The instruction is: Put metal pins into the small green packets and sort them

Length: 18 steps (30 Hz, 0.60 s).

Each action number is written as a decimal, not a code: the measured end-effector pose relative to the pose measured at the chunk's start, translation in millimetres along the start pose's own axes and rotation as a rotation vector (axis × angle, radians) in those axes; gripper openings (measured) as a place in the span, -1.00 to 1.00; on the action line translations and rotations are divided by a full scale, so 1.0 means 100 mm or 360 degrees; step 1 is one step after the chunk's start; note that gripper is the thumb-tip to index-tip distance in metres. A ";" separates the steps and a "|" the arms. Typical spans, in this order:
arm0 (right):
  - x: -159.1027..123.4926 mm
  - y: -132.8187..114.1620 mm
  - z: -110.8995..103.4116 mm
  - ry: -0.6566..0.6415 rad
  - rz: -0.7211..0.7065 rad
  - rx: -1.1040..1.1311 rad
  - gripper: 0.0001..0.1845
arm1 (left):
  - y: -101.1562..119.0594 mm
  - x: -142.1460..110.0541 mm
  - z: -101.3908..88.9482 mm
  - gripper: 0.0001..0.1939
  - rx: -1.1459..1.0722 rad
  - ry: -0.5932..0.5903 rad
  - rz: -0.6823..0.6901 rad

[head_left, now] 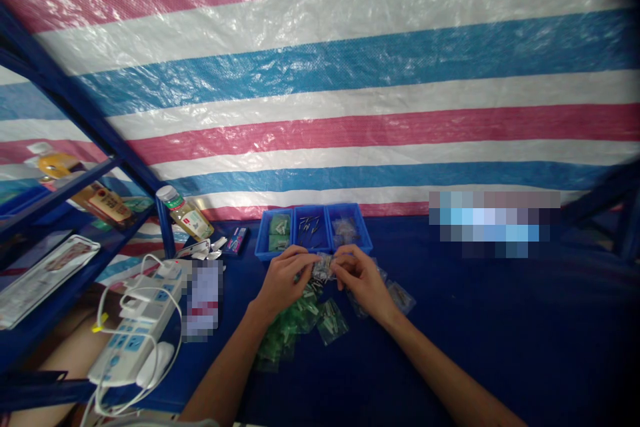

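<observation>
My left hand [287, 278] and my right hand [364, 280] meet over the blue table, fingers pinched on opposite sides of a small clear plastic bag [323, 268]. Its exact contents are too small to make out. Dark and silvery small metal pieces [316, 285] lie just below it. Under and beside my left wrist spreads a heap of green-tinted small bags [287, 330]. A clear bag with slim pieces inside [333, 321] lies between my forearms. More small bags [400, 297] lie by my right wrist, partly covered by it.
Beyond my hands stands a blue three-part bin [259, 243] holding green bags, loose metal pieces and clear bags. At left are a power strip [135, 340] with white cables, a drink bottle [186, 215], a small box [237, 240] and a blue metal frame [95, 123]. Striped sheeting [375, 93] hangs behind.
</observation>
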State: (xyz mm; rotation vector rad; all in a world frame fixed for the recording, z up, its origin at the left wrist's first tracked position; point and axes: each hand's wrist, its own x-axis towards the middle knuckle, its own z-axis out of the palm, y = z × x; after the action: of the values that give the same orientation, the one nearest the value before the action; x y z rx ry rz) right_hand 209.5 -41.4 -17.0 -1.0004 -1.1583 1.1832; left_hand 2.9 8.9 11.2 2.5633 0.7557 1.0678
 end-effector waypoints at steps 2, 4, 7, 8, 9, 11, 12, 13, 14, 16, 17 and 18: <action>0.00 -0.01 -0.02 0.0000 0.0008 -0.0060 -0.62 | 0.00 0.00 0.00 -0.73 0.0025 0.0009 0.0019; 0.00 -0.03 -0.03 -0.0007 0.0028 -0.0085 -0.63 | 0.00 0.00 0.00 -0.78 0.0057 0.0020 0.0016; -0.01 -0.04 -0.03 -0.0008 0.0032 -0.0050 -0.61 | 0.00 0.00 0.01 -0.85 0.0098 0.0028 0.0002; -0.01 -0.04 -0.03 -0.0006 0.0025 -0.0047 -0.61 | 0.01 0.01 0.00 -0.87 0.0102 0.0020 -0.0003; -0.01 -0.04 -0.03 0.0000 0.0016 -0.0063 -0.62 | 0.02 0.01 0.00 -0.88 0.0103 0.0005 -0.0007; 0.00 -0.03 -0.03 0.0013 -0.0016 -0.0153 -0.68 | 0.04 0.03 -0.02 -0.91 0.0091 -0.0024 -0.0015; 0.00 -0.02 -0.03 0.0024 -0.0043 -0.0207 -0.70 | 0.05 0.04 -0.02 -0.92 0.0079 -0.0031 -0.0020; 0.00 -0.01 -0.03 0.0033 -0.0070 -0.0252 -0.70 | 0.06 0.05 -0.03 -0.92 0.0062 -0.0035 -0.0026; 0.00 -0.01 -0.02 0.0033 -0.0086 -0.0278 -0.69 | 0.07 0.06 -0.03 -0.92 0.0039 -0.0039 -0.0035; -0.01 0.00 -0.01 0.0028 -0.0075 -0.0245 -0.68 | 0.09 0.06 -0.03 -0.91 -0.0009 -0.0056 -0.0060; -0.01 0.00 0.00 0.0029 -0.0051 -0.0197 -0.68 | 0.09 0.06 -0.02 -0.91 -0.0025 -0.0068 -0.0074; -0.01 0.00 0.00 0.0034 -0.0028 -0.0148 -0.68 | 0.09 0.05 -0.01 -0.90 -0.0033 -0.0080 -0.0092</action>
State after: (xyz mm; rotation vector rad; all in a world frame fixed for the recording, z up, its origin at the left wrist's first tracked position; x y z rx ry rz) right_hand 209.2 -42.9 -16.6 -1.0684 -1.2121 1.1108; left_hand 8.2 4.8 19.0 2.5249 0.7969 0.9849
